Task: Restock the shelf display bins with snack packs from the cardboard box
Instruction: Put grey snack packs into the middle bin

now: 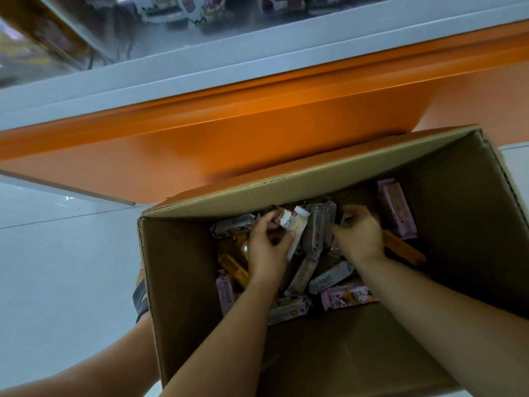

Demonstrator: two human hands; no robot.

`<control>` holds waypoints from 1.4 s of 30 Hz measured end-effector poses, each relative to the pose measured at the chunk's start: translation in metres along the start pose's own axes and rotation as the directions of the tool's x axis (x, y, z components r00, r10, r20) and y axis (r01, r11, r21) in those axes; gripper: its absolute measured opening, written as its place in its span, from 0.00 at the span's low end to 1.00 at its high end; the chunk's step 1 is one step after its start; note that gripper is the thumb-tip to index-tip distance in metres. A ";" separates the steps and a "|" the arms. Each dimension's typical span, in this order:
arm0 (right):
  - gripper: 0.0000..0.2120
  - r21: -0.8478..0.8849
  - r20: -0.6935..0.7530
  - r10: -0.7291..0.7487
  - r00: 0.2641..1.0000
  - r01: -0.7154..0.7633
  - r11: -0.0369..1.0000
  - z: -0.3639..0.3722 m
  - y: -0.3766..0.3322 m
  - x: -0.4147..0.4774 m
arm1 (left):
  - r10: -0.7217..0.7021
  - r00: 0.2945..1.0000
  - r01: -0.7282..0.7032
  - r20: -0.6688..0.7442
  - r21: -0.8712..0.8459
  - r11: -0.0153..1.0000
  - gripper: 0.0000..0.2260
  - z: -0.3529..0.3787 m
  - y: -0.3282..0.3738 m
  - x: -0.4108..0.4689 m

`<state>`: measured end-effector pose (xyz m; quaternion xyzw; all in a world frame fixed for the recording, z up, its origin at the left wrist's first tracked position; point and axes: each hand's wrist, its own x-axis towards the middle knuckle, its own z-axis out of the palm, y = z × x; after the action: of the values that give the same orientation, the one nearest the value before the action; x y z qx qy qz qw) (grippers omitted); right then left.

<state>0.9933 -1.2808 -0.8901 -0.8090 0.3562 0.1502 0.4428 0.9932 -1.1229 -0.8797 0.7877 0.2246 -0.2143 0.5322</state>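
An open cardboard box (pixel 177 276) stands on the floor below me, with several snack packs lying loose on its bottom: grey, pink and orange ones. Both my hands reach down inside it. My left hand (pixel 267 247) grips a white and cream snack pack (pixel 297 224) near the box's far wall. My right hand (pixel 359 239) has its fingers curled over a small pack (pixel 347 218) in the pile; most of that pack is hidden. A grey pack (pixel 319 227) lies between the two hands. The shelf display bins (pixel 183 12) show blurred at the top edge.
The shelf's orange base panel (pixel 229 133) and white ledge (pixel 200 73) run across just beyond the box. White tiled floor (pixel 57 267) lies to the left. A foot in a dark sandal (pixel 140 296) stands against the box's left wall.
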 end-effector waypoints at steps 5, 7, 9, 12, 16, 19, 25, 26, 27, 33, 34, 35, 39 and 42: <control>0.32 -0.056 0.130 -0.011 0.991 0.018 0.998 0.003 0.002 -0.003 | -0.072 0.975 0.065 0.211 0.042 0.997 0.32 0.010 -0.008 -0.002; 0.37 -0.038 0.127 -0.028 0.991 0.033 0.999 0.000 0.002 -0.006 | -0.091 0.968 0.092 0.235 0.008 0.996 0.32 0.004 -0.008 -0.003; 0.41 0.010 0.118 0.015 0.993 -0.016 1.000 -0.005 0.004 -0.007 | -0.153 0.966 0.170 0.209 -0.067 0.983 0.23 -0.003 -0.006 0.001; 0.44 0.117 0.149 0.021 0.989 -0.039 0.992 -0.010 0.004 -0.007 | -0.221 0.955 0.252 0.199 -0.141 0.957 0.08 -0.010 -0.004 0.010; 0.42 0.094 0.220 -0.006 0.975 -0.015 0.995 -0.009 -0.001 -0.005 | -0.257 0.936 0.300 0.240 -0.164 0.940 0.07 -0.016 -0.005 0.015; 0.45 0.040 0.234 -0.080 0.969 0.073 0.997 -0.004 0.001 -0.007 | -0.257 0.941 0.288 0.220 -0.122 0.950 0.16 -0.022 -0.012 0.017; 0.35 0.122 0.294 -0.007 0.956 -0.030 0.992 -0.007 0.003 -0.007 | -0.251 0.944 0.259 0.212 -0.011 0.966 0.30 -0.027 -0.015 0.019; 0.34 0.127 0.281 -0.001 0.960 -0.037 0.991 -0.007 0.002 -0.006 | -0.249 0.944 0.256 0.215 -0.005 0.967 0.33 -0.027 -0.016 0.018; 0.33 0.133 0.264 -0.011 0.965 -0.025 0.991 -0.006 0.000 -0.006 | -0.245 0.945 0.251 0.219 0.001 0.968 0.34 -0.026 -0.016 0.018; 0.23 0.094 0.268 -0.142 0.953 0.121 0.988 0.009 -0.012 -0.012 | -0.207 0.952 0.218 0.225 -0.024 0.976 0.32 -0.017 -0.014 0.011; 0.21 0.084 0.267 -0.144 0.953 0.125 0.989 0.009 -0.010 -0.011 | -0.204 0.954 0.215 0.221 -0.026 0.976 0.33 -0.016 -0.014 0.010; 0.21 0.079 0.274 -0.124 0.954 0.107 0.991 0.008 -0.008 -0.009 | -0.205 0.953 0.214 0.225 -0.017 0.977 0.34 -0.015 -0.014 0.009; 0.28 0.016 0.277 -0.084 0.957 0.083 0.996 -0.001 -0.006 -0.005 | -0.190 0.948 0.191 0.256 0.023 0.981 0.36 -0.011 -0.014 0.007; 0.34 -0.010 0.305 -0.061 0.950 0.068 0.998 -0.001 -0.008 -0.005 | -0.191 0.942 0.184 0.277 0.049 0.982 0.39 -0.008 -0.016 0.006</control>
<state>0.9959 -1.2768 -0.8817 -0.7918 0.2555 0.2624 0.4888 0.9892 -1.1089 -0.8921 0.7303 0.2186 -0.3757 0.5270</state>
